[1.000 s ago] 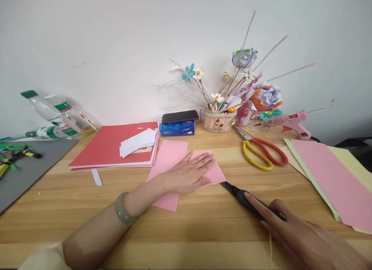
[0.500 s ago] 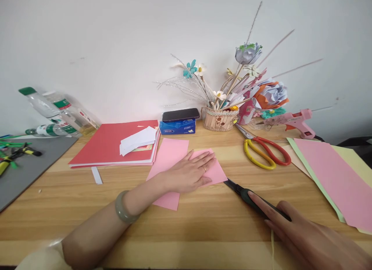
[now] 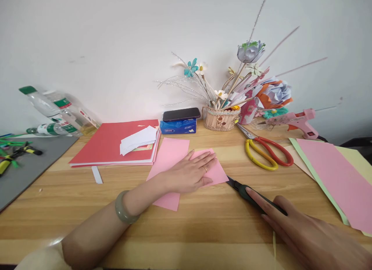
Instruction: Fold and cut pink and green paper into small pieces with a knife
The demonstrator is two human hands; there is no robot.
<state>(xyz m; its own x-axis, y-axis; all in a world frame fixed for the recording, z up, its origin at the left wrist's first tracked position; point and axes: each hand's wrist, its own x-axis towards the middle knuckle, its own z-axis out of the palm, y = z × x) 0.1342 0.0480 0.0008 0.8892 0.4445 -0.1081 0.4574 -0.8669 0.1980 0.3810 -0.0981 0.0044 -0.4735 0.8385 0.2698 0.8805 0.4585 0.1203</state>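
Little changed: pink paper [image 3: 174, 157] kept pressed flat by spread left hand [image 3: 188, 173]; knife [image 3: 247, 192] gripped by right hand [image 3: 302, 231] at paper's right corner.

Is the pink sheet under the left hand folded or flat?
Folded. The pink sheet has a flap doubled over at an angle, and the left hand presses flat on that flap.

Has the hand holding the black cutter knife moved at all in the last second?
Barely. The right hand keeps the black utility knife with its tip at the folded pink paper sheet's right corner, as before; the small shift matches the camera's own drift.
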